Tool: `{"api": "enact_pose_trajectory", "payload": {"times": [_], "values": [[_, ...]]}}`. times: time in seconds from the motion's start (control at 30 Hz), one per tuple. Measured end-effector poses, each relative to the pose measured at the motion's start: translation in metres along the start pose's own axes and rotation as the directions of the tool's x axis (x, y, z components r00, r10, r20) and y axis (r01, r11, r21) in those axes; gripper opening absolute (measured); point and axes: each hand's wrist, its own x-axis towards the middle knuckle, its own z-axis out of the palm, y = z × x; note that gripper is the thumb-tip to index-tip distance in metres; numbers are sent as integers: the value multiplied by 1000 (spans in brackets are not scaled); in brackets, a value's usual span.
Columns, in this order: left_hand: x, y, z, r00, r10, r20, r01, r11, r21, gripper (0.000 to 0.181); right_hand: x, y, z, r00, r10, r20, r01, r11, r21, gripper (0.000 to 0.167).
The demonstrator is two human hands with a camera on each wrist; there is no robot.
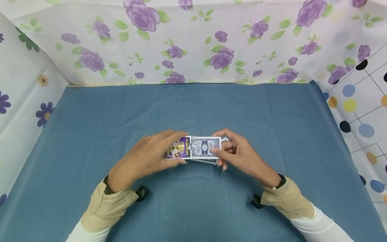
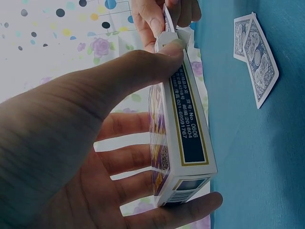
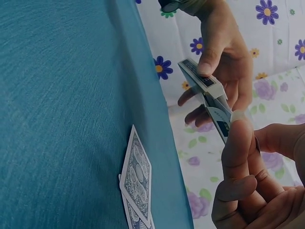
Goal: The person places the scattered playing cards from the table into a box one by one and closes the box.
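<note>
My left hand [image 1: 145,153] grips a printed playing-card box [image 1: 183,148] by its two long edges, above the table. In the left wrist view the thumb presses the dark, lettered side of the box [image 2: 190,119]. At the open right end, my right hand [image 1: 240,154] pinches a blue-backed playing card [image 1: 200,148] between thumb and fingers. That card lies against the box mouth; whether more are stacked under it, I cannot tell. Beneath, two loose playing cards [image 2: 259,64] overlap back-up on the cloth, mostly hidden from the head view.
A blue cloth [image 1: 193,111] covers the table. Flowered white sheeting [image 1: 193,40] rises at the back, with patterned sheets at both sides. A dark device [image 1: 142,193] sits at the left wrist, another dark device [image 1: 256,201] at the right.
</note>
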Motion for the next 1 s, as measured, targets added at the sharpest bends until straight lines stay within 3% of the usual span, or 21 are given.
{"api": "enact_pose_trajectory", "payload": {"times": [0.43,0.67,1.0], "values": [[-1,3,4,1000,-5,6,5,1000,8,71,0,2,5,1000,-18,6,18,1000,7,43],[0,2,3,1000,-10,8,10,1000,-1,72,1,4,5,1000,-26,-16,26,1000,17,37],[1,-1,2,1000,-4,-3,4,1000,-7,72,2,2,-1,998,27,-63,-26,1000,13,19]]}}
